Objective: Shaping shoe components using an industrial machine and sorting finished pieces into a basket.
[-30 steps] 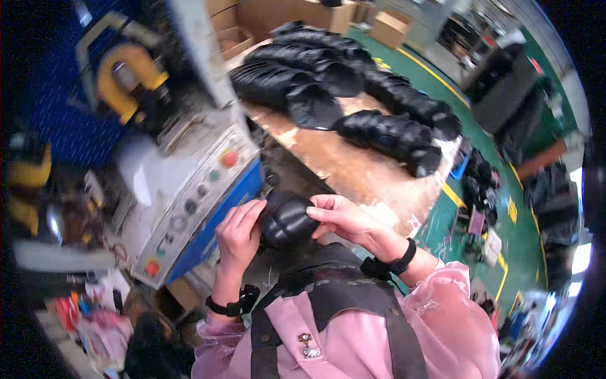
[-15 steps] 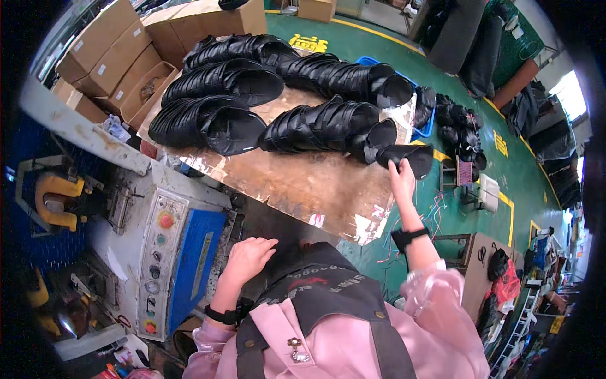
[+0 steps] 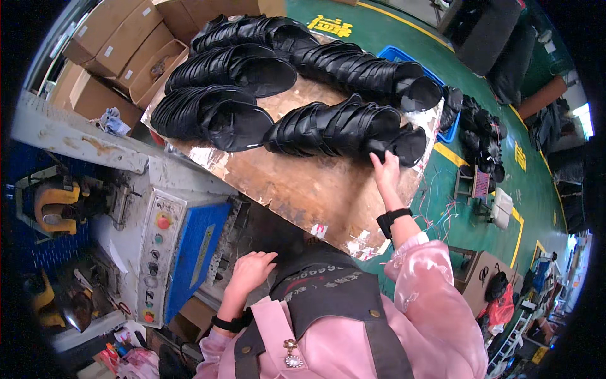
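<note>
Black shoe uppers, nested in rows, lie on a worn wooden table (image 3: 297,183). My right hand (image 3: 387,174) is at the right end of the nearest row (image 3: 322,129), its thumb and fingers closed on the lower edge of the end shoe upper (image 3: 409,146). That piece lies against the others, its rounded opening facing right. My left hand (image 3: 252,271) hangs before my apron, fingers loosely stretched and nothing in them. It is apart from the table and nearest to the machine's blue panel.
A machine with a button panel (image 3: 159,252) stands at the left, its blue side (image 3: 199,259) close to my left arm. Cardboard boxes (image 3: 113,38) are stacked at the far left. Beyond the table's right edge are a blue crate (image 3: 451,131) and a white stool (image 3: 502,208).
My right hand has moved left with the shoe upper, which now rests against the row's end instead of jutting past it. My view has shifted slightly; the left hand stays about where it was.
</note>
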